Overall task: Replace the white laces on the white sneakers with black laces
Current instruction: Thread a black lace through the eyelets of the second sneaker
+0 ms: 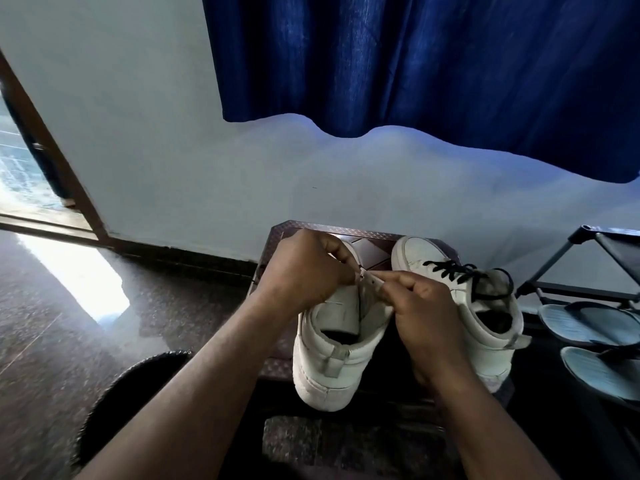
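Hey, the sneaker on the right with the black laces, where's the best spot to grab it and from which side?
Likely the heel of the black-laced sneaker, from the near side and above: the heel points toward you and the mouth gapes open, so fingers can hook inside with the thumb behind. Your left hand and right hand pinch the other sneaker.

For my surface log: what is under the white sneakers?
A dark brown embossed table; only its far and left edges show. The near white sneaker, the black-laced one, left hand and right hand cover the rest.
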